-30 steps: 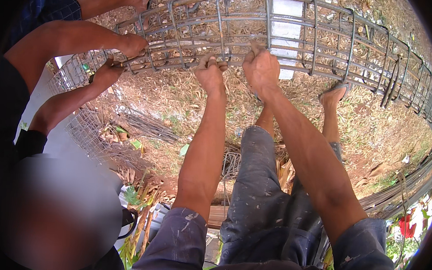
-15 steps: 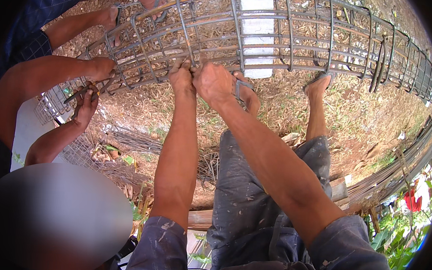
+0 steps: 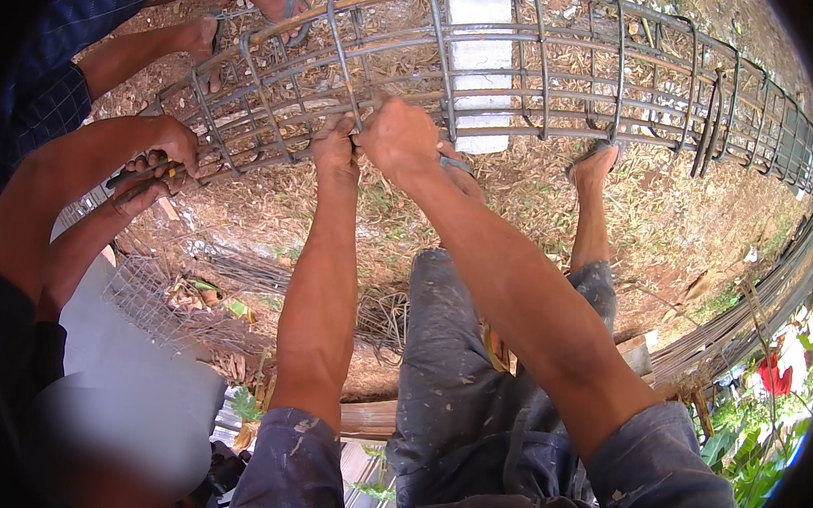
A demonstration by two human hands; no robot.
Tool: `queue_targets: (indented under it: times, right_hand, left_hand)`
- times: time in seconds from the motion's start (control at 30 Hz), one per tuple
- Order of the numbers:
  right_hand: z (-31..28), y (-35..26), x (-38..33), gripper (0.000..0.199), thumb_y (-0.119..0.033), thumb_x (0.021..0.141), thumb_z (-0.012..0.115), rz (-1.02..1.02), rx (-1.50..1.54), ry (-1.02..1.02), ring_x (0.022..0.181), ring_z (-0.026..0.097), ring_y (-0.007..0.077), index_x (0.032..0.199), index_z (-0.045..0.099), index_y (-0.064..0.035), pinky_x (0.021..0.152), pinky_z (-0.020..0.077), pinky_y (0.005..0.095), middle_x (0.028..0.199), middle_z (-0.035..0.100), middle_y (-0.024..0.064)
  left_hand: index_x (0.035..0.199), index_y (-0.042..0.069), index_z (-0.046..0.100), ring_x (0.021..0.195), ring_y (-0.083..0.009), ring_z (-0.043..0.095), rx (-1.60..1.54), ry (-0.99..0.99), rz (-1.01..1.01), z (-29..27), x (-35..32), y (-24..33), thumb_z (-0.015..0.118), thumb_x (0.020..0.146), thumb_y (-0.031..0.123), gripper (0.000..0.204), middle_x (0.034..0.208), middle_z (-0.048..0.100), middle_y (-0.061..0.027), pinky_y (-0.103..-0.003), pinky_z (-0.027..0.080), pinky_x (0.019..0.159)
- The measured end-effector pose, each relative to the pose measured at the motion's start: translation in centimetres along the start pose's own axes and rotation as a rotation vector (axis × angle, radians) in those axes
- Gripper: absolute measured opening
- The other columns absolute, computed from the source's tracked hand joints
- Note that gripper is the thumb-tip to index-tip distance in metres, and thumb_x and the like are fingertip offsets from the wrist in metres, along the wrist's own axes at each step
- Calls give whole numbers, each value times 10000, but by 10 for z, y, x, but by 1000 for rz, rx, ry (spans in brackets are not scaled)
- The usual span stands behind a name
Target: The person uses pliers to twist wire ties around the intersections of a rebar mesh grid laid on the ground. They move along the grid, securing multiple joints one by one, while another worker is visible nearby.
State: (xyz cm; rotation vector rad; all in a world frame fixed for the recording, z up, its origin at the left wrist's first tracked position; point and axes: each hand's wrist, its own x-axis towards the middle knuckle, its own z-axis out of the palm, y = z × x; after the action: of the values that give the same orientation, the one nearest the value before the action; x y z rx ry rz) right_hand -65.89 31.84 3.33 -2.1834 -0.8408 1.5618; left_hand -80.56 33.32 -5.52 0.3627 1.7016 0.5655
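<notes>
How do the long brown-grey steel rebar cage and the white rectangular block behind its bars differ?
The brown-grey steel rebar cage is an open lattice; the white rectangular block looks solid. The cage sweeps across the upper view; the block spans only a short stretch of it. The cage is dark; the block is pale. Both show against leaf-littered ground.

One wide fisheye view is taken from the person's head, faced steeply downward over the bare forearms; the long rust-brown and grey steel-bar cage is framed nearby, across the top.
</notes>
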Motion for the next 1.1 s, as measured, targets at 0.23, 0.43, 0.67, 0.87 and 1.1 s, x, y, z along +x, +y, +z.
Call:
queue_targets:
  times: [0.23, 0.43, 0.67, 0.87, 1.1]
  right_hand:
    - [56, 40, -44, 407, -62, 800, 510, 260, 673, 349, 688, 653, 320, 1184, 591, 44, 613, 485, 414, 858, 659, 260]
    - [55, 34, -17, 220, -73, 870, 469, 619, 1383, 82, 510, 467, 143, 1040, 603, -33, 435, 356, 300, 685, 508, 64]
    - [59, 24, 9, 153, -83, 919, 464, 635, 1528, -181, 490, 369, 100, 1024, 574, -74, 432, 278, 250, 646, 450, -9]
    - [56, 27, 4, 303, -66, 924, 449, 543, 1363, -223, 492, 328, 83, 1216, 531, -70, 444, 270, 244, 617, 398, -34]
    - [59, 36, 15, 284, -66, 890, 508, 529, 1410, -244, 491, 376, 89, 1161, 584, -33, 410, 268, 259, 661, 478, 0]
  left_hand:
    - [967, -17, 650, 689, -219, 579, 666, 519, 685, 24, -41, 8, 612, 815, 40, 167, 844, 629, -130, -371, 467, 614]
    - [971, 83, 699, 1062, -302, 522, 1181, 375, 1030, 15, -32, 29, 651, 796, 142, 190, 1080, 620, -167, -458, 383, 918]
    - [997, 55, 705, 942, -327, 621, 977, 75, 622, 13, -18, 44, 654, 835, 179, 210, 979, 681, -173, -395, 456, 855]
    - [967, 41, 711, 848, -346, 641, 979, 135, 649, 14, -23, 46, 665, 826, 177, 201, 904, 685, -195, -396, 478, 793]
    - [869, 35, 680, 920, -324, 581, 1167, 265, 699, 21, -14, 38, 616, 854, 213, 189, 897, 671, -140, -480, 395, 859]
